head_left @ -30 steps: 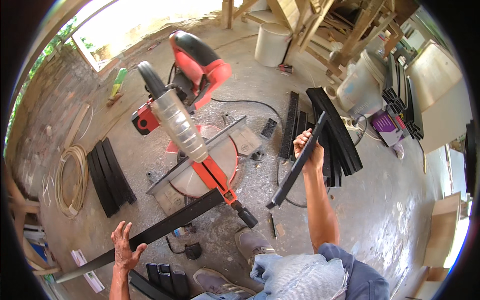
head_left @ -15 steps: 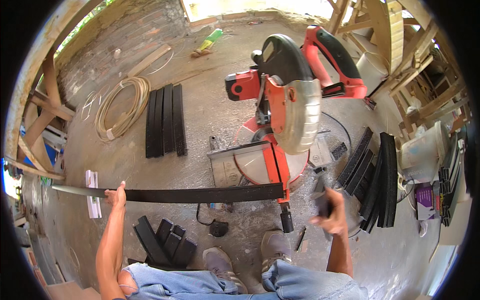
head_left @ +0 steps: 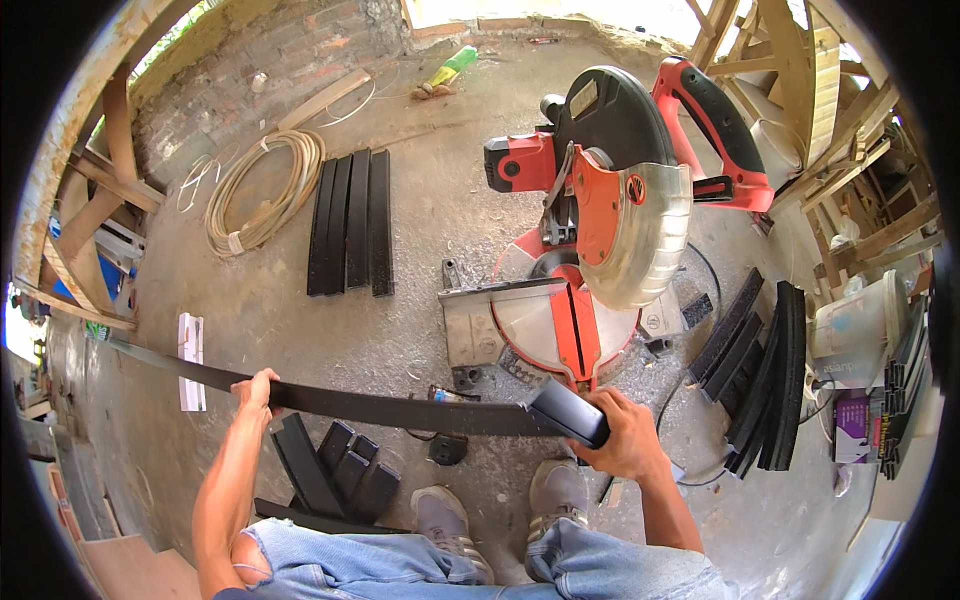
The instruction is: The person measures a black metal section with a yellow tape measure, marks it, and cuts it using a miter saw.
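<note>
My left hand (head_left: 257, 393) is closed around a long black profile strip (head_left: 400, 411), which runs from the far left to in front of the saw. My right hand (head_left: 625, 438) grips a short black profile piece (head_left: 566, 411), laid at a slant over the right end of the long strip. Just beyond them stands a red and black miter saw (head_left: 600, 215) with its head raised. The long strip passes in front of the saw's round table (head_left: 520, 320). My right fingers partly cover the short piece.
Short black profiles lie by my left knee (head_left: 350, 475), beyond the strip (head_left: 350, 225), and right of the saw (head_left: 770, 375). A coiled hose (head_left: 225, 215), a white piece (head_left: 190, 360) under the strip, a tape measure (head_left: 447, 450) and a white bucket (head_left: 860, 330) are around.
My right hand has moved left, bringing the short piece onto the long strip's right end. The long strip has come nearer to me, off the saw's front. The view has shifted slightly.
</note>
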`<move>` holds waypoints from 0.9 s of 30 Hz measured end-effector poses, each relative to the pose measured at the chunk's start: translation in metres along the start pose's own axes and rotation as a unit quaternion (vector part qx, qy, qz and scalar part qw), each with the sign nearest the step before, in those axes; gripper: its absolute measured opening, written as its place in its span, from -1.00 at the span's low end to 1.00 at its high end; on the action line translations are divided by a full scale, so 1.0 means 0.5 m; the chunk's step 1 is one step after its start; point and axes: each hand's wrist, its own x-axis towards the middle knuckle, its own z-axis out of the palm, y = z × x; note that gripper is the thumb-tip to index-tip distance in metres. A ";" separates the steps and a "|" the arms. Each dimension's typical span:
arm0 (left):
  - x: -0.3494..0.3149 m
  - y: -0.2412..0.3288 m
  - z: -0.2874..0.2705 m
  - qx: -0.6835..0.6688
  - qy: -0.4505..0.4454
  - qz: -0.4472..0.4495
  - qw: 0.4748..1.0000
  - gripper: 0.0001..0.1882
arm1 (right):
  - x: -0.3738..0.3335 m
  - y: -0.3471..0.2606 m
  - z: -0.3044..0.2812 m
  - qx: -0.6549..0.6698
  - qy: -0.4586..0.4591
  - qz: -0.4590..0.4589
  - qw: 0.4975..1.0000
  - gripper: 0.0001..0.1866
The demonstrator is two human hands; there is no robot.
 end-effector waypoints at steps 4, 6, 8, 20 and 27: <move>-0.036 -0.054 -0.002 0.044 0.003 -0.001 0.999 -0.19 | -0.067 0.013 -0.015 0.011 -0.036 0.017 0.999 -0.40; -0.021 -0.062 -0.007 0.041 -0.036 -0.022 0.998 -0.07 | -0.083 0.010 -0.043 0.018 -0.014 0.016 1.000 -0.39; -0.020 -0.073 -0.001 0.107 0.070 0.008 0.992 0.03 | -0.093 0.012 -0.065 0.036 0.010 -0.001 0.999 -0.36; -0.458 0.201 0.109 -0.058 -0.470 0.437 0.765 -0.40 | 0.112 -0.103 -0.084 -0.090 -0.088 -0.130 0.983 -0.33; -0.601 0.207 0.115 -0.091 -0.647 0.312 0.689 -0.34 | 0.163 -0.125 -0.048 -0.012 -0.085 -0.153 0.985 -0.39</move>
